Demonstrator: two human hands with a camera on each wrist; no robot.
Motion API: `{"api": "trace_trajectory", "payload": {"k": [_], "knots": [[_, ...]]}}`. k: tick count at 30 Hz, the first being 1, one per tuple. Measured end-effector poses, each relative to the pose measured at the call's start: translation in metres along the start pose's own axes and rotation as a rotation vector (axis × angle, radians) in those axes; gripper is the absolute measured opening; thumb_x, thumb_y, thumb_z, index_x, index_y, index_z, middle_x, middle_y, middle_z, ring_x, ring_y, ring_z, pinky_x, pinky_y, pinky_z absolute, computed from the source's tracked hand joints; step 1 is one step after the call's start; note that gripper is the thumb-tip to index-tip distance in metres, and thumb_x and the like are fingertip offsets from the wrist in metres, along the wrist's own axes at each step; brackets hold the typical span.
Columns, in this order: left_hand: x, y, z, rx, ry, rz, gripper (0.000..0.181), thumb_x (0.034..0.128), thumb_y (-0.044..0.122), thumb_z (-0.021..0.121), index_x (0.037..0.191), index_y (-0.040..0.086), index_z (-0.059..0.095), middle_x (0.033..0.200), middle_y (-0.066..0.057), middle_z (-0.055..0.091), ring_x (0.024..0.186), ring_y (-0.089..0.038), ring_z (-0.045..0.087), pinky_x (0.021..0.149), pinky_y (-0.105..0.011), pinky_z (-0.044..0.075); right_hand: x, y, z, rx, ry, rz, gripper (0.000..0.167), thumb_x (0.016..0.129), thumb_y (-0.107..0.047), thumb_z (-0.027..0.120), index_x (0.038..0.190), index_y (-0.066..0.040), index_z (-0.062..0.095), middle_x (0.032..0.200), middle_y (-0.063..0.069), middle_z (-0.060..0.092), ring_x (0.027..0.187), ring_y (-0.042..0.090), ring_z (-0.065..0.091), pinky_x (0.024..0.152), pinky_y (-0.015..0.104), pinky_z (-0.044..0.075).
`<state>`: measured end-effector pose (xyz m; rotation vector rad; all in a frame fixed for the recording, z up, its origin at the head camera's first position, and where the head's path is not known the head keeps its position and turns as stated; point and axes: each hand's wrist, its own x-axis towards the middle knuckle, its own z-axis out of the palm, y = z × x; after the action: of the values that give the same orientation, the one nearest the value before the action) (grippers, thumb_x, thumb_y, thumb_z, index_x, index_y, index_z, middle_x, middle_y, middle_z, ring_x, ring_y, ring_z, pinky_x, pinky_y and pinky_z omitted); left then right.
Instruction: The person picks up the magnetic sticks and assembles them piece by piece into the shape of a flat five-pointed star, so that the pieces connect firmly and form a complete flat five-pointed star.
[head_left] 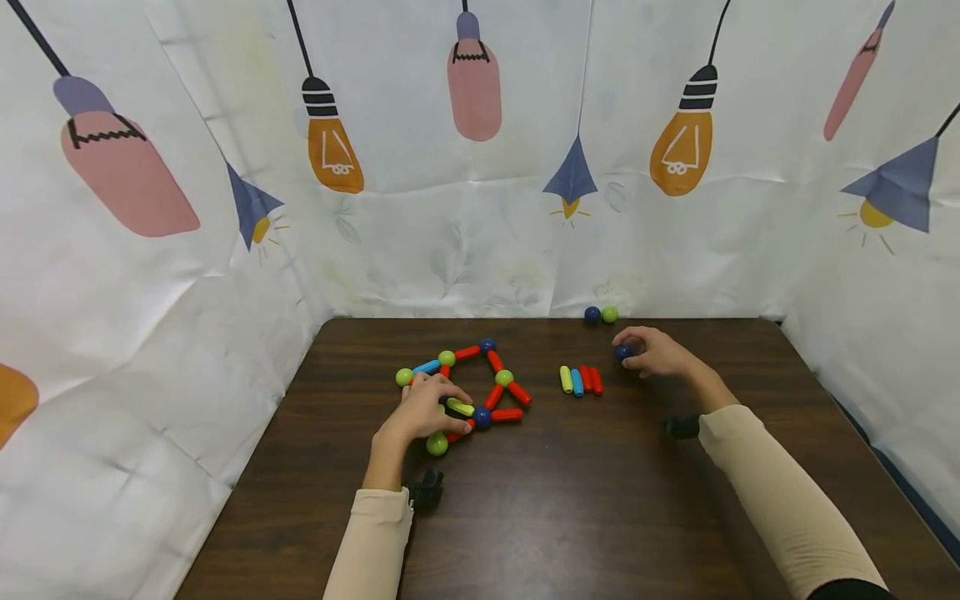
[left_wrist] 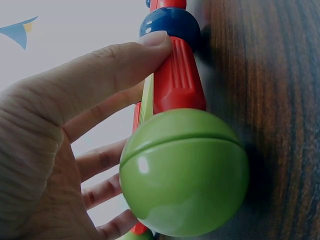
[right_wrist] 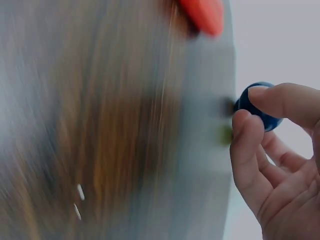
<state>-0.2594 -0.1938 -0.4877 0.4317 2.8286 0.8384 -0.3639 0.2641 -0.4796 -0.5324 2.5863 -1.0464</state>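
Observation:
My right hand [head_left: 660, 354] pinches a dark blue ball [right_wrist: 265, 117] between thumb and fingers, above the right side of the table. On the left, a joined structure of balls and rods [head_left: 494, 362] lies on the table, mixing red, blue and yellow-green rods with green and blue balls. My left hand [head_left: 422, 408] grips its near part. In the left wrist view the thumb presses a red rod [left_wrist: 178, 80] beside a blue ball [left_wrist: 172, 24], with the fingers behind. A large green ball [left_wrist: 185, 172] sits at that rod's near end. The hand hides part of the structure.
Loose rods [head_left: 587, 381], one yellow-green, one blue and several red, lie in a row between the hands. At the table's back edge sit another blue ball [head_left: 592, 315] and a green ball [head_left: 610, 315]. A patterned cloth [head_left: 480, 250] hangs behind the brown table [head_left: 570, 500].

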Motion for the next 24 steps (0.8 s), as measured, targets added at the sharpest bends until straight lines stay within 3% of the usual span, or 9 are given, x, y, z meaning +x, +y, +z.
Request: {"api": "trace_trajectory", "payload": {"k": [5, 10, 17, 19, 24], "knots": [[0.000, 0.000, -0.001, 0.000, 0.004, -0.001, 0.037, 0.0768, 0.038, 0.091, 0.111, 0.030, 0.079, 0.134, -0.003, 0.061, 0.126, -0.033, 0.039, 0.107, -0.061, 0.029, -0.009, -0.025, 0.018, 0.038, -0.006, -0.053, 0.042, 0.095, -0.005, 0.069, 0.135, -0.003, 0.056, 0.138, 0.029, 0.052, 0.068, 0.022, 0.061, 0.059, 0.035, 0.058], [0.000, 0.000, -0.001, -0.003, 0.007, 0.001, 0.037, 0.0764, 0.037, 0.091, 0.111, 0.029, 0.079, 0.133, -0.003, 0.062, 0.126, -0.034, 0.039, 0.107, -0.062, 0.029, -0.016, -0.043, 0.040, 0.063, -0.010, -0.093, 0.039, 0.095, -0.005, 0.071, 0.132, -0.008, 0.059, 0.133, 0.024, 0.056, 0.069, 0.023, 0.062, 0.055, 0.035, 0.057], [0.001, 0.001, -0.001, 0.005, 0.002, -0.004, 0.037, 0.0764, 0.039, 0.091, 0.110, 0.031, 0.079, 0.133, -0.003, 0.062, 0.127, -0.034, 0.039, 0.108, -0.062, 0.028, -0.022, -0.056, 0.074, 0.120, -0.050, -0.120, 0.039, 0.095, -0.013, 0.074, 0.131, -0.013, 0.059, 0.097, 0.018, 0.065, 0.057, 0.022, 0.060, 0.054, 0.039, 0.057], [0.001, 0.000, 0.000, 0.006, 0.001, -0.006, 0.036, 0.0765, 0.039, 0.091, 0.110, 0.032, 0.079, 0.133, -0.003, 0.062, 0.127, -0.033, 0.039, 0.108, -0.062, 0.028, -0.023, -0.059, 0.083, 0.140, -0.063, -0.130, 0.039, 0.095, -0.014, 0.074, 0.131, -0.013, 0.060, 0.101, 0.019, 0.065, 0.055, 0.021, 0.060, 0.054, 0.040, 0.057], [0.001, 0.000, 0.000, 0.006, -0.004, -0.013, 0.035, 0.0771, 0.038, 0.090, 0.110, 0.033, 0.078, 0.133, -0.002, 0.062, 0.127, -0.033, 0.039, 0.108, -0.061, 0.028, -0.020, -0.069, 0.106, 0.201, -0.106, -0.135, 0.038, 0.095, -0.016, 0.074, 0.130, -0.010, 0.060, 0.131, 0.020, 0.056, 0.059, 0.020, 0.061, 0.054, 0.037, 0.058]]}}
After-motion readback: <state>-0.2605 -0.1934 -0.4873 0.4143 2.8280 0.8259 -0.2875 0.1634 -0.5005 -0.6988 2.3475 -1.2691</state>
